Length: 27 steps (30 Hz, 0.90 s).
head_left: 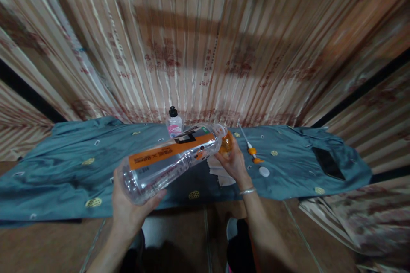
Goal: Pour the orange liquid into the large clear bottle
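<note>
Left hand (128, 204) at lower centre-left of the frame, fingers wrapped round the base of a large clear bottle (173, 160) with an orange label; grip closed, thumb showing on the near side; the bottle lies tilted, long axis running from its base at lower left up to its open mouth at upper right; the mouth ends just at the right hand, so pouring end points away from the left hand and toward the right; behind the bottle, upper centre, a small bottle with a black cap (174, 123) stands upright on the blue-grey cloth (64, 166); right hand (232, 162) at centre, fingers curled shut round a small amber container (226, 143), which sits touching or just under the big bottle's mouth, cannot tell which; a bracelet on that wrist; under the hand a pale scrap of paper (221, 175) on the cloth; just right of the hand an orange-and-white pump tube (251, 150) lies flat, with a white cap (264, 171) beside it; far right of the frame a dark flat phone (328, 163) on the cloth, well apart from both hands; striped curtain (205, 42) fills the top.
</note>
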Motion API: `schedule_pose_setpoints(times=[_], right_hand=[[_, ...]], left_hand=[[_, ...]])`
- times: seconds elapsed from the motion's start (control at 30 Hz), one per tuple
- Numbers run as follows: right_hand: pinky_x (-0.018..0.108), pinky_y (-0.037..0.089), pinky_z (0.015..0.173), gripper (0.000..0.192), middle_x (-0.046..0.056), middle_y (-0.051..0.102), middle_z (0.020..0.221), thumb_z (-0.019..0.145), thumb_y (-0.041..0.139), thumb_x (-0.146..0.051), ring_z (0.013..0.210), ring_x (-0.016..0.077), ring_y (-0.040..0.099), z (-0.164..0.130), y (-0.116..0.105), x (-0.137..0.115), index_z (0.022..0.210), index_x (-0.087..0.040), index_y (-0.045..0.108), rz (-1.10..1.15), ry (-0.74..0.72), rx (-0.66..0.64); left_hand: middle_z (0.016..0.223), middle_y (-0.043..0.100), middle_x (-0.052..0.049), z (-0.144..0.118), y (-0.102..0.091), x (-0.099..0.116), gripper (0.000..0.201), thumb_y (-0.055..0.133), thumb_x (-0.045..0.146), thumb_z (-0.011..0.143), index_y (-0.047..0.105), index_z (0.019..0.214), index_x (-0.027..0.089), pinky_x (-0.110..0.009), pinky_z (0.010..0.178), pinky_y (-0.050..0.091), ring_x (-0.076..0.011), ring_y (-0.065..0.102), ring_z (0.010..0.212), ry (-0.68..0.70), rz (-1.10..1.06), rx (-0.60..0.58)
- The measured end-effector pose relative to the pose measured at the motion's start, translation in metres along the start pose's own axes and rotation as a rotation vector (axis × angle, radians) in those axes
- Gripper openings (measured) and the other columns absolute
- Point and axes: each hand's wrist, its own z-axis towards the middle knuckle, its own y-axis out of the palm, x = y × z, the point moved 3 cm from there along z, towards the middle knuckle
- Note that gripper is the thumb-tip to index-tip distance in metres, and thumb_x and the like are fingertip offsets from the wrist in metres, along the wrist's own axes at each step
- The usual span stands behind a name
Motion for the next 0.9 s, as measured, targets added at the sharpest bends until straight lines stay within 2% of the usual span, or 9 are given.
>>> schedule_pose_setpoints(times=[0.17, 0.27, 0.4, 0.6, 0.67, 0.7, 0.77, 0.8, 0.9], right_hand=[[0.064, 0.06, 0.13, 0.1, 0.024, 0.069, 0.167, 0.093, 0.093, -0.056, 0.152, 0.0419, 0.072, -0.001, -0.002, 0.004, 0.174, -0.019, 0.048, -0.014, 0.042, -0.013], [0.064, 0.06, 0.129, 0.1, 0.025, 0.069, 0.167, 0.092, 0.093, -0.054, 0.152, 0.0423, 0.072, -0.002, -0.004, 0.004, 0.174, -0.019, 0.048, -0.013, 0.03, -0.011], [0.063, 0.063, 0.125, 0.095, 0.023, 0.074, 0.161, 0.093, 0.092, -0.052, 0.148, 0.0408, 0.075, -0.003, -0.005, 0.002, 0.173, -0.021, 0.05, -0.008, 0.014, 0.013], [0.061, 0.066, 0.123, 0.092, 0.021, 0.078, 0.156, 0.092, 0.094, -0.051, 0.143, 0.0388, 0.079, -0.004, -0.005, 0.001, 0.169, -0.019, 0.054, -0.009, 0.006, 0.048], [0.061, 0.065, 0.124, 0.092, 0.022, 0.078, 0.157, 0.09, 0.094, -0.049, 0.144, 0.0391, 0.078, -0.004, -0.005, 0.001, 0.168, -0.018, 0.055, -0.006, 0.003, 0.049], [0.06, 0.065, 0.125, 0.091, 0.022, 0.077, 0.157, 0.091, 0.094, -0.049, 0.144, 0.039, 0.078, -0.004, -0.005, 0.001, 0.167, -0.019, 0.055, -0.004, 0.003, 0.051], [0.061, 0.065, 0.125, 0.089, 0.021, 0.077, 0.157, 0.092, 0.093, -0.049, 0.145, 0.0391, 0.077, -0.004, -0.006, 0.001, 0.167, -0.019, 0.056, -0.001, 0.005, 0.06], [0.061, 0.065, 0.125, 0.088, 0.021, 0.077, 0.158, 0.092, 0.092, -0.049, 0.145, 0.0395, 0.077, -0.004, -0.006, 0.001, 0.167, -0.019, 0.056, -0.001, 0.007, 0.065], [0.061, 0.064, 0.126, 0.091, 0.022, 0.076, 0.158, 0.091, 0.093, -0.051, 0.146, 0.0402, 0.077, -0.004, -0.007, 0.0, 0.168, -0.019, 0.055, -0.014, 0.023, 0.062]], left_hand=[[0.136, 0.074, -0.015, -0.007, 0.012, 0.012, 0.113, 0.112, 0.058, 0.035, 0.069, 0.134, 0.027, -0.079, 0.128, 0.051, -0.0537, 0.071, 0.14, 0.016, 0.002, 0.095], [0.135, 0.075, -0.016, -0.011, 0.018, 0.018, 0.115, 0.113, 0.056, 0.031, 0.068, 0.133, 0.027, -0.079, 0.127, 0.052, -0.0548, 0.073, 0.14, 0.013, 0.05, 0.088], [0.129, 0.078, -0.016, -0.013, 0.021, 0.023, 0.115, 0.11, 0.062, 0.025, 0.07, 0.128, 0.027, -0.082, 0.122, 0.055, -0.0566, 0.076, 0.132, 0.049, 0.048, 0.174], [0.121, 0.081, -0.013, -0.014, 0.014, 0.004, 0.09, 0.112, 0.051, 0.033, 0.072, 0.11, 0.026, -0.077, 0.116, 0.061, -0.051, 0.081, 0.124, 0.059, 0.098, 0.115], [0.125, 0.082, -0.015, -0.017, 0.013, -0.003, 0.093, 0.111, 0.055, 0.039, 0.073, 0.119, 0.025, -0.077, 0.114, 0.063, -0.0504, 0.082, 0.123, 0.049, 0.079, 0.094], [0.121, 0.083, -0.015, -0.02, 0.011, -0.004, 0.099, 0.108, 0.063, 0.039, 0.074, 0.123, 0.024, -0.079, 0.113, 0.062, -0.0506, 0.083, 0.118, 0.066, 0.062, 0.179], [0.125, 0.082, -0.015, -0.025, 0.014, -0.004, 0.104, 0.108, 0.064, 0.04, 0.073, 0.13, 0.025, -0.078, 0.117, 0.061, -0.051, 0.082, 0.121, 0.043, 0.05, 0.176], [0.13, 0.082, -0.014, -0.027, 0.019, -0.002, 0.102, 0.11, 0.058, 0.045, 0.071, 0.134, 0.027, -0.076, 0.118, 0.062, -0.0499, 0.081, 0.125, 0.026, 0.059, 0.116], [0.133, 0.08, -0.013, -0.033, 0.023, 0.006, 0.08, 0.105, 0.057, 0.061, 0.074, 0.129, 0.03, -0.074, 0.121, 0.06, -0.0476, 0.079, 0.127, 0.1, 0.075, 0.176]])
